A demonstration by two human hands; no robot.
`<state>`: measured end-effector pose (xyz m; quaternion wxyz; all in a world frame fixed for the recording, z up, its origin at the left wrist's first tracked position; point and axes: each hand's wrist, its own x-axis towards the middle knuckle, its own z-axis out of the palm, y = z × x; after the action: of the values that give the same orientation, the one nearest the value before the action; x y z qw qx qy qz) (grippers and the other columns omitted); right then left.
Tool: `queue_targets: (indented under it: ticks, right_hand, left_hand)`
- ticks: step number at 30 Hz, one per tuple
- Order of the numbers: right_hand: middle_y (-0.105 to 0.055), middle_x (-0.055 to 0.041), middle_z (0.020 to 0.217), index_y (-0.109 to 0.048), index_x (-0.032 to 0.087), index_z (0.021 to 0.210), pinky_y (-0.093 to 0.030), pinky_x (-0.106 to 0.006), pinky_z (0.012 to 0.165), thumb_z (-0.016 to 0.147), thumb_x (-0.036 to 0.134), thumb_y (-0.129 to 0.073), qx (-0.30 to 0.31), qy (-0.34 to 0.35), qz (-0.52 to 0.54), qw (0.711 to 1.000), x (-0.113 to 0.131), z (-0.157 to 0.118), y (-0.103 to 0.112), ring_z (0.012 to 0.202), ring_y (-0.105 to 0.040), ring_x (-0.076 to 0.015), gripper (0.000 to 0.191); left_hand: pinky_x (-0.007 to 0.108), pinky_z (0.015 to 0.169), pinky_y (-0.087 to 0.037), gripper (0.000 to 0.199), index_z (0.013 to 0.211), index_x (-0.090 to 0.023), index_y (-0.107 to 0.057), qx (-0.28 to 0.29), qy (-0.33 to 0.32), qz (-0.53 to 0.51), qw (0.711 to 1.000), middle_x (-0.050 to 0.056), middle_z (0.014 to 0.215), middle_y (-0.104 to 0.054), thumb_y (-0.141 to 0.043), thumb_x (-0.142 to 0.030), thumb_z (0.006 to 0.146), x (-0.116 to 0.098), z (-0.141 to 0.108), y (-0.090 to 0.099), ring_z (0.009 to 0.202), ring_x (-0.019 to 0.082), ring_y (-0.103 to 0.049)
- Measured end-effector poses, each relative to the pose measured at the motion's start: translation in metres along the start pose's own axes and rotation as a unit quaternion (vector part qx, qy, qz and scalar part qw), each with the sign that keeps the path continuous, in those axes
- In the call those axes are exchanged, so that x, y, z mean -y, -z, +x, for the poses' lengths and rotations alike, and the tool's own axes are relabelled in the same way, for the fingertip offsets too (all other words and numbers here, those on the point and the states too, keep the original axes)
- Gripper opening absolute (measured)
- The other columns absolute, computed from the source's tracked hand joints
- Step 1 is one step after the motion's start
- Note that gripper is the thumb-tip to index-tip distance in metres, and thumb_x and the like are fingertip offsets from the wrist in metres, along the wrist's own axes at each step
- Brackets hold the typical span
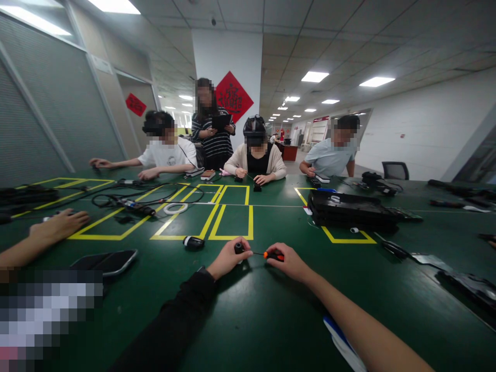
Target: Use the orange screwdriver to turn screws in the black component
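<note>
My left hand is closed around a small black cylindrical part, held just above the green table. In my right hand is a screwdriver with an orange and black handle. Its thin shaft points left, and the tip meets or lies close to the fingers of my left hand; the exact contact is hidden. A black and white rounded device lies on the table to the left of my left hand.
Yellow tape outlines mark the green table. A stack of black cases stands at right, tangled cables lie at left. A phone-like slab is near a co-worker's hand. Other people sit across.
</note>
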<state>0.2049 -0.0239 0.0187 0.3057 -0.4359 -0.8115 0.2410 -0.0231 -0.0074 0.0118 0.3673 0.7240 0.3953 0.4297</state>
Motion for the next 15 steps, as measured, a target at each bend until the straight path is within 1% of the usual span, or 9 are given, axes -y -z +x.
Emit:
queue_targets:
  ticks: [4,7,9,11,13,15]
  right_hand:
    - [-0.06,-0.005,0.089,-0.064,0.017,0.087,-0.039,-0.031,0.081,0.084,0.025,-0.047,0.012,0.021,-0.006,1.0,0.0008,0.0014,0.0013,0.087,-0.053,-0.0168,0.019]
    - [-0.06,-0.0039,0.089,-0.062,0.017,0.089,-0.041,-0.029,0.078,0.08,0.025,-0.053,-0.005,0.007,0.003,1.0,-0.0015,0.0008,-0.0015,0.084,-0.053,-0.016,0.015]
    - [-0.059,-0.0031,0.09,-0.06,0.017,0.091,-0.042,-0.028,0.077,0.075,0.025,-0.058,-0.01,-0.006,0.011,1.0,-0.0027,0.0,-0.0029,0.083,-0.054,-0.0154,0.018]
    - [-0.059,-0.0033,0.092,-0.06,0.017,0.093,-0.042,-0.029,0.077,0.075,0.026,-0.06,-0.008,-0.012,0.012,1.0,-0.0024,-0.0003,-0.0025,0.084,-0.054,-0.0156,0.021]
    - [-0.059,-0.0042,0.093,-0.061,0.017,0.093,-0.041,-0.029,0.079,0.08,0.028,-0.054,-0.006,-0.004,0.005,1.0,-0.0005,-0.0002,-0.0007,0.087,-0.053,-0.0162,0.018]
    - [-0.06,-0.0048,0.09,-0.063,0.017,0.089,-0.04,-0.03,0.081,0.085,0.027,-0.046,-0.006,0.01,-0.005,1.0,0.002,0.0002,0.0012,0.088,-0.053,-0.0165,0.02]
  left_hand:
    - [0.024,0.065,-0.04,0.02,0.074,-0.014,-0.055,-0.001,0.0,0.0,1.0,0.001,0.072,-0.056,-0.064,-0.031,0.068,-0.0007,-0.0002,0.0001,0.068,0.012,-0.051]
    - [0.024,0.064,-0.04,0.021,0.074,-0.014,-0.056,-0.001,0.001,-0.002,1.0,0.0,0.072,-0.056,-0.063,-0.032,0.069,-0.0009,-0.0004,-0.0002,0.066,0.012,-0.051]
    - [0.024,0.063,-0.04,0.022,0.075,-0.014,-0.056,-0.002,0.002,0.0,1.0,0.0,0.071,-0.056,-0.063,-0.034,0.069,-0.0006,-0.0003,-0.0004,0.065,0.012,-0.05]
    - [0.024,0.063,-0.04,0.022,0.074,-0.014,-0.056,-0.002,0.0,0.001,1.0,0.0,0.071,-0.056,-0.063,-0.034,0.069,-0.0003,-0.0001,-0.0006,0.064,0.011,-0.051]
    - [0.024,0.063,-0.04,0.022,0.075,-0.014,-0.055,-0.002,-0.001,-0.002,1.0,0.0,0.07,-0.056,-0.063,-0.034,0.069,-0.0003,0.0001,-0.0008,0.064,0.011,-0.051]
    - [0.025,0.063,-0.041,0.022,0.074,-0.014,-0.055,-0.002,0.0,-0.005,1.0,0.0,0.07,-0.057,-0.063,-0.035,0.069,-0.001,0.0,-0.0009,0.064,0.012,-0.052]
